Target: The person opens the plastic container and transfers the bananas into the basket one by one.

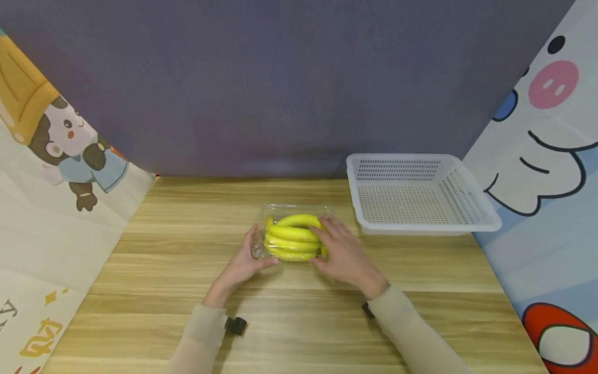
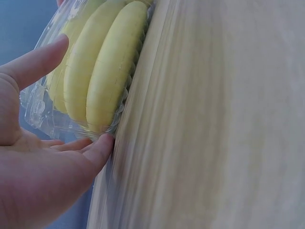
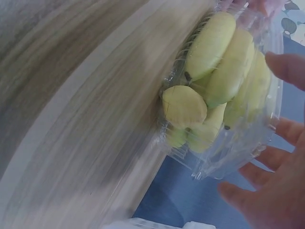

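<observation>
A clear plastic clamshell box (image 1: 299, 209) sits on the wooden table, with several yellow bananas (image 1: 291, 234) inside. Its transparent lid rises over the fruit in both wrist views. My left hand (image 1: 243, 262) holds the box at its left end, the thumb along the front side and the other fingers low at the end, close to the tabletop. At the opposite end is my right hand (image 1: 343, 254), its fingers spread around the upper right corner and overlapping the bananas from above. Its thumb (image 3: 288, 69) points across the lid at the front.
A white perforated plastic basket (image 1: 422, 228) stands at the table's back right corner, to the right of the box. The wooden table (image 1: 187, 234) meets a dark grey panel (image 1: 280, 104) at the back. Cartoon-printed cloths (image 1: 56, 223) flank both sides.
</observation>
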Motion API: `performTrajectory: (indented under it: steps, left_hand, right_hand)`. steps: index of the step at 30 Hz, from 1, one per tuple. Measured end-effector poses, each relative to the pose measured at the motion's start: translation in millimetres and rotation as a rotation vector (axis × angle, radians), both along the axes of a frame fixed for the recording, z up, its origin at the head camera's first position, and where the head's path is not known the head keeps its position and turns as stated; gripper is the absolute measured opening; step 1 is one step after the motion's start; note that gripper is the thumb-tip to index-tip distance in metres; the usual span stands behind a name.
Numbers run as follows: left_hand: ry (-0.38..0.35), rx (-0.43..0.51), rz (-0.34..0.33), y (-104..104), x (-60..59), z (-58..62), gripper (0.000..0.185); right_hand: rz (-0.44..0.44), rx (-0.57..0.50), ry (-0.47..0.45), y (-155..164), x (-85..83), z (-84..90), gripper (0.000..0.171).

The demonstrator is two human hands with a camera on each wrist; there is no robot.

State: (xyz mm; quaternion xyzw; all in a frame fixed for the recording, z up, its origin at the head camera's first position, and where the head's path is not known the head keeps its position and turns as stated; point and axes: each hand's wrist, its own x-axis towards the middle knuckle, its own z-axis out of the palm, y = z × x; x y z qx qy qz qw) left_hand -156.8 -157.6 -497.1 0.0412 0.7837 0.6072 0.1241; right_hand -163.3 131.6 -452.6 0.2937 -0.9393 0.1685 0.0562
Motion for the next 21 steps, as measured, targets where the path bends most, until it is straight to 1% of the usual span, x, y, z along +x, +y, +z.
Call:
performTrajectory:
  steps: [5, 10, 14, 21]
  left_hand:
    - [0.008, 0.003, -0.006, 0.1, -0.4, 0.0, 0.122]
    - [0.000, 0.013, 0.005, 1.3, 0.4, 2.7, 0.122]
    - [-0.002, 0.003, 0.005, 1.4, 0.6, 3.1, 0.123]
    - [0.002, 0.009, -0.003, 0.8, 0.3, 2.3, 0.122]
  right_hand:
    - [-0.005, 0.033, 0.009, -1.9, -3.0, -1.5, 0.076]
    - [-0.004, 0.054, 0.006, -2.3, -5.3, -2.0, 0.077]
    - [-0.009, 0.063, 0.001, -2.5, -5.9, -1.1, 0.075]
    - [-0.004, 0.083, 0.025, -2.2, -6.5, -0.1, 0.073]
